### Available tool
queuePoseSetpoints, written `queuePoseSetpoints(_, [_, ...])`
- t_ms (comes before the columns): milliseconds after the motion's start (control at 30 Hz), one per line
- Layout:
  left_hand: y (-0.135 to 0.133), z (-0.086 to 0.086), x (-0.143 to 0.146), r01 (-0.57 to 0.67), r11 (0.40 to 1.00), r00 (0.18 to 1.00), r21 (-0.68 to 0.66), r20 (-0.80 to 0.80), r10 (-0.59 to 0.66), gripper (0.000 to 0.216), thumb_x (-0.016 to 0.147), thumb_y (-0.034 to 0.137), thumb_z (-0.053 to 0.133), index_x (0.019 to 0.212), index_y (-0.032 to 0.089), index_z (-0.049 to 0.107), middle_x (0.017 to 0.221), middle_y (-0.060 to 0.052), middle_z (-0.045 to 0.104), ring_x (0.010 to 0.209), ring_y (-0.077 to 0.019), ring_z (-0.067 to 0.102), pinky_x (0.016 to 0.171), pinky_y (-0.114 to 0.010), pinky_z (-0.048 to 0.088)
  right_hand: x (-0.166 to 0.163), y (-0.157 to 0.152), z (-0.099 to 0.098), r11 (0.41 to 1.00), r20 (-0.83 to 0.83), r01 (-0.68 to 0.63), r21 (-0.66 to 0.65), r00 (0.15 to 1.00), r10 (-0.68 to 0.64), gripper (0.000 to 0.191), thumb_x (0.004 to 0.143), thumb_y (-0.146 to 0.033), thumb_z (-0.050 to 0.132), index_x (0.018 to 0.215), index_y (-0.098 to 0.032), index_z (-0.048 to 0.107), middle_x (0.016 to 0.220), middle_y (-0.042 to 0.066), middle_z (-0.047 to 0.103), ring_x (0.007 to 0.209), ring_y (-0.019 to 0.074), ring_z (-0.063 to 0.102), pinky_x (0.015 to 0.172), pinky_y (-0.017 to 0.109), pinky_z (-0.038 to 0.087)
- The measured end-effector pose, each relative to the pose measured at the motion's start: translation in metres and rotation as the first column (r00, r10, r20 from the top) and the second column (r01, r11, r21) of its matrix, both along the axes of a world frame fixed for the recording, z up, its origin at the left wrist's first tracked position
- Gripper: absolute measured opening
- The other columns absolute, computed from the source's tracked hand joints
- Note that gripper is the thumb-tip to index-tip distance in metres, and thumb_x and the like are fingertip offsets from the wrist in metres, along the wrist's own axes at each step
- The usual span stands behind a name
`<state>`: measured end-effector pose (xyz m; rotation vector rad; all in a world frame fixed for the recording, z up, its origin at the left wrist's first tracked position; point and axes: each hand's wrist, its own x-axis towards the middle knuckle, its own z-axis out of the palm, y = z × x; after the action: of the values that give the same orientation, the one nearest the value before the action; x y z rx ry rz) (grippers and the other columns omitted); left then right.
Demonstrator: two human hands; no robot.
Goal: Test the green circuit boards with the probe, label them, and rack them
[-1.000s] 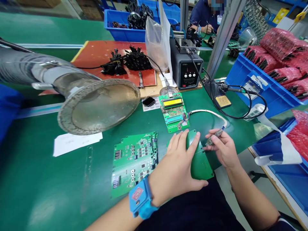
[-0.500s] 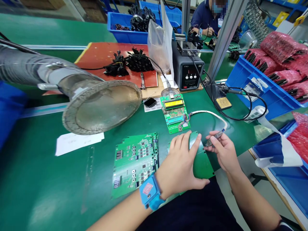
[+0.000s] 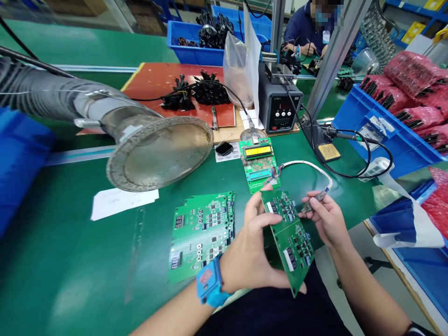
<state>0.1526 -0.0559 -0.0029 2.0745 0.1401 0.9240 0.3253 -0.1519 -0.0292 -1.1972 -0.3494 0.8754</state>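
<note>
My left hand (image 3: pixel 250 247), with a blue wrist strap, grips a green circuit board (image 3: pixel 292 235) by its edges and holds it tilted, its component side and digit displays showing. In my right hand (image 3: pixel 327 217) is a grey pin connector plug (image 3: pixel 312 202), its bare pins pointing at the board's right edge; whether they touch I cannot tell. A white cable (image 3: pixel 308 165) runs from the plug to a programmer board (image 3: pixel 257 163) with a lit yellow screen, flat on the bench. Left of my left hand lies a stack of similar circuit boards (image 3: pixel 203 238).
A fume extraction hood (image 3: pixel 159 154) hangs at the left above white paper (image 3: pixel 124 204). Behind stand a soldering station (image 3: pixel 280 105), its iron stand (image 3: pixel 324 144) and a blue bin of black cables (image 3: pixel 196 53). Pink-wrapped parts fill a blue crate (image 3: pixel 392 144) at right; a co-worker (image 3: pixel 304 30) sits beyond.
My left hand has lifted the circuit board and turned it from its plain side to its component side. My right hand keeps the plug in nearly the same place. The view has shifted slightly.
</note>
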Motion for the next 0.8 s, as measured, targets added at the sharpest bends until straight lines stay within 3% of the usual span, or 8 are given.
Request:
queuePoseSetpoints(100, [-0.003,-0.021,-0.008,-0.003,1.000,0.991,-0.020,-0.134,0.000,0.104,0.044,0.049,0.088,0.123,0.030,0.024,0.145,-0.019,0.011,0.141,-0.0428,0.009,0.103,-0.063,0.034,0.003,-0.001,-0.001,1.000,0.054,0.022,0.001,0.998,-0.022,0.022,0.075,-0.031,0.071,0.093,-0.021,0.063,0.083,0.000,0.067,0.054,0.0074,0.054,0.065,0.033,0.059])
queuePoseSetpoints(167, [-0.005,-0.026,-0.020,-0.030,0.999,0.965,-0.015,-0.261,0.025,0.101,0.048,0.050,0.087,0.122,0.029,0.023,0.149,-0.023,0.002,0.141,-0.0439,0.006,0.102,-0.063,0.034,0.007,-0.002,0.000,1.000,0.089,0.021,-0.016,0.996,-0.020,0.021,0.076,-0.030,0.070,0.093,-0.021,0.063,0.084,0.000,0.067,0.054,0.0078,0.054,0.064,0.032,0.057])
queuePoseSetpoints(300, [-0.007,-0.019,-0.042,-0.038,0.998,0.842,0.041,-0.537,0.054,0.107,0.050,0.064,0.079,0.132,0.024,0.023,0.149,-0.025,-0.027,0.135,-0.0549,0.004,0.091,-0.066,0.043,0.012,-0.001,0.000,0.999,0.140,0.010,-0.032,0.990,-0.006,0.020,0.077,-0.030,0.069,0.094,-0.021,0.063,0.084,0.001,0.068,0.054,0.0079,0.053,0.059,0.028,0.053])
queuePoseSetpoints(400, [-0.006,-0.008,-0.046,0.014,0.993,0.775,0.117,-0.629,0.063,0.121,0.049,0.071,0.074,0.143,0.021,0.016,0.146,-0.024,-0.034,0.131,-0.0583,-0.002,0.090,-0.070,0.040,0.013,0.004,0.003,0.999,0.192,-0.037,-0.018,0.981,0.039,0.020,0.079,-0.030,0.067,0.096,-0.022,0.063,0.085,0.001,0.069,0.056,0.0075,0.054,0.056,0.023,0.049])
queuePoseSetpoints(500, [-0.003,-0.003,-0.040,0.097,0.975,0.769,0.202,-0.636,0.055,0.127,0.050,0.081,0.063,0.147,0.015,0.013,0.150,-0.028,-0.020,0.132,-0.0560,-0.007,0.094,-0.075,0.028,0.007,0.014,0.007,0.995,0.278,-0.081,-0.054,0.956,0.093,0.019,0.079,-0.029,0.066,0.097,-0.022,0.063,0.085,0.001,0.069,0.056,0.0075,0.054,0.052,0.021,0.046])
queuePoseSetpoints(600, [-0.001,-0.004,-0.030,0.132,0.949,0.765,0.287,-0.639,0.086,0.114,0.057,0.083,0.055,0.143,0.013,0.029,0.154,-0.027,0.003,0.136,-0.0516,-0.005,0.099,-0.075,0.020,-0.005,0.025,0.013,0.991,0.357,-0.100,-0.090,0.926,0.126,0.020,0.079,-0.027,0.065,0.097,-0.021,0.063,0.085,0.001,0.069,0.058,0.0082,0.054,0.051,0.021,0.045])
queuePoseSetpoints(700, [-0.002,-0.007,-0.022,0.111,0.932,0.770,0.345,-0.623,0.139,0.110,0.055,0.080,0.061,0.140,0.014,0.036,0.153,-0.025,0.017,0.138,-0.0483,0.003,0.104,-0.072,0.016,-0.014,0.033,0.015,0.991,0.417,-0.104,-0.089,0.899,0.131,0.020,0.078,-0.027,0.064,0.097,-0.021,0.062,0.086,0.002,0.069,0.060,0.0091,0.054,0.056,0.023,0.047])
queuePoseSetpoints(800, [-0.004,-0.005,-0.018,0.078,0.935,0.775,0.347,-0.611,0.162,0.112,0.050,0.071,0.073,0.141,0.016,0.036,0.153,-0.022,0.020,0.138,-0.0467,0.014,0.107,-0.068,0.018,-0.014,0.035,0.013,0.994,0.445,-0.066,-0.089,0.890,0.099,0.020,0.079,-0.029,0.062,0.098,-0.020,0.061,0.087,0.002,0.068,0.060,0.0094,0.054,0.056,0.024,0.048])
